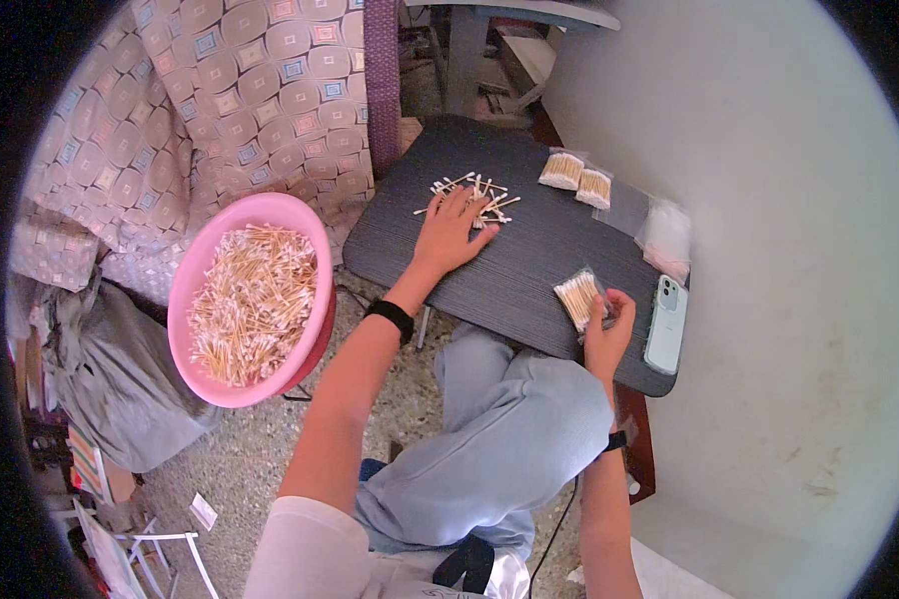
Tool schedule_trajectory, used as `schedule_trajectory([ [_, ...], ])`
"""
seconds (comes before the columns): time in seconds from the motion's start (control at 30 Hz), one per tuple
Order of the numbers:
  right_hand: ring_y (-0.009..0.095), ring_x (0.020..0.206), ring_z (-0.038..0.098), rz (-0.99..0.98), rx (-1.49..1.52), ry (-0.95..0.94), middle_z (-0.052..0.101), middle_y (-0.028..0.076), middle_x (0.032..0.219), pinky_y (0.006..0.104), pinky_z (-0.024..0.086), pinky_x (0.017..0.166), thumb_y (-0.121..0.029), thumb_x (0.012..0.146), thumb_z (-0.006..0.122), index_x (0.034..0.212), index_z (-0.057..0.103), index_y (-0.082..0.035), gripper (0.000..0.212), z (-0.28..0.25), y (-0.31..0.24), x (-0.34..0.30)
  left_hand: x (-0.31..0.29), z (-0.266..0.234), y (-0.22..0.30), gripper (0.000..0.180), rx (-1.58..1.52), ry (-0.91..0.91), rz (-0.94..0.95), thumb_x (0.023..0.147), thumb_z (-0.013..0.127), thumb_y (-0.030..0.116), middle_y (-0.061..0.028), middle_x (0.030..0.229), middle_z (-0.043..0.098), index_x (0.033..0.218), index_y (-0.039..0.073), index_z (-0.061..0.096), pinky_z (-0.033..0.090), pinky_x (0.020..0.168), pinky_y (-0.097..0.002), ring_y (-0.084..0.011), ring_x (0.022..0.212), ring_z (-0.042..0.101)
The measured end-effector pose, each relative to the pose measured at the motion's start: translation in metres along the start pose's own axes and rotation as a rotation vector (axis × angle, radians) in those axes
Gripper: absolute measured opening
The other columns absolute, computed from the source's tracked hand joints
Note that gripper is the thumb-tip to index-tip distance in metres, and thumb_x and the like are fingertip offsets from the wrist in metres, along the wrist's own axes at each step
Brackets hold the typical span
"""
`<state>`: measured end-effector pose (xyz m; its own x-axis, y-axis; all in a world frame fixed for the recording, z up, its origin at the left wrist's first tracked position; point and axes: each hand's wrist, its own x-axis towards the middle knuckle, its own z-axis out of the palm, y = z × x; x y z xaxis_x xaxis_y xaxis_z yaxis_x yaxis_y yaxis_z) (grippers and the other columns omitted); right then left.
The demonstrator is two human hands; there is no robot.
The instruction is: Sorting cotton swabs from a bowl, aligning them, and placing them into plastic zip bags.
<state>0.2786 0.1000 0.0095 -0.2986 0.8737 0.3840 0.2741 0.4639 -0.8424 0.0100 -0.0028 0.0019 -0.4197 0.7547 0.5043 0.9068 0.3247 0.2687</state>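
Observation:
My left hand [451,232] lies with fingers spread over a loose pile of cotton swabs [491,200] on the dark table [390,225]. The swabs have wooden sticks and white tips, and some are hidden under the fingers. Near the table's front edge, my right hand [607,331] grips a clear plastic bag of cotton swabs [576,296] by its side, thumb and fingers closed on it. Two filled swab packs [561,171] rest together at the table's far right, beside a stack of clear plastic bags [666,240].
A pink basin [182,344] heaped with cotton swabs stands left of the table. A pale phone [666,324] lies at the table's right edge, close to the wall [789,260]. Patterned cloth [270,100] hangs at the back left. A grey sack [120,369] sits behind the basin.

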Motion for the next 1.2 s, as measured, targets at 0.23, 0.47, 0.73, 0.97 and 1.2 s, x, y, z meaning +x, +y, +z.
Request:
schedule_trajectory([
  [0.23, 0.021, 0.091, 0.054, -0.014, 0.018, 0.011, 0.057, 0.011, 0.096, 0.0327, 0.041, 0.085, -0.019, 0.086, 0.062, 0.103, 0.054, 0.001, 0.028, 0.003, -0.003, 0.004, 0.0, 0.003, -0.006, 0.045, -0.038, 0.03, 0.032, 0.09, 0.048, 0.039, -0.014, 0.132, 0.045, 0.126, 0.013, 0.05, 0.02, 0.109, -0.048, -0.0303, 0.13, 0.034],
  [0.47, 0.022, 0.089, 0.054, -0.02, -0.038, 0.017, 0.058, 0.012, 0.096, 0.0323, 0.042, 0.085, -0.017, 0.086, 0.062, 0.105, 0.054, 0.001, 0.027, 0.001, 0.0, 0.004, 0.0, 0.005, -0.005, 0.043, -0.018, 0.077, 0.043, 0.089, 0.05, 0.03, -0.0146, 0.129, 0.048, 0.125, 0.007, 0.048, 0.025, 0.107, -0.0452, -0.0298, 0.126, 0.039],
  [0.73, 0.023, 0.097, 0.052, -0.116, -0.08, 0.016, 0.053, 0.012, 0.104, 0.0331, 0.041, 0.088, -0.017, 0.086, 0.063, 0.108, 0.052, 0.001, 0.031, 0.002, 0.001, 0.001, 0.001, 0.004, -0.006, 0.042, -0.044, 0.105, 0.032, 0.087, 0.053, 0.025, -0.0156, 0.126, 0.051, 0.122, 0.003, 0.047, 0.027, 0.106, -0.0444, -0.0302, 0.123, 0.042],
  [0.97, 0.023, 0.095, 0.053, -0.088, -0.037, 0.011, 0.053, 0.013, 0.103, 0.0333, 0.041, 0.087, -0.015, 0.085, 0.062, 0.106, 0.052, 0.0, 0.028, 0.001, 0.001, 0.003, 0.001, -0.001, -0.002, 0.044, -0.121, 0.069, 0.054, 0.086, 0.054, 0.016, -0.0182, 0.121, 0.052, 0.126, 0.002, 0.044, 0.034, 0.1, -0.0436, -0.0334, 0.116, 0.046],
  [1.2, 0.02, 0.093, 0.052, -0.027, -0.016, 0.012, 0.055, 0.01, 0.101, 0.0314, 0.041, 0.085, -0.015, 0.086, 0.061, 0.107, 0.052, 0.0, 0.027, 0.001, 0.0, 0.005, 0.008, -0.006, 0.001, 0.048, -0.182, 0.008, -0.024, 0.086, 0.054, 0.011, -0.0158, 0.117, 0.051, 0.132, 0.004, 0.041, 0.035, 0.099, -0.0415, -0.0307, 0.115, 0.045],
])
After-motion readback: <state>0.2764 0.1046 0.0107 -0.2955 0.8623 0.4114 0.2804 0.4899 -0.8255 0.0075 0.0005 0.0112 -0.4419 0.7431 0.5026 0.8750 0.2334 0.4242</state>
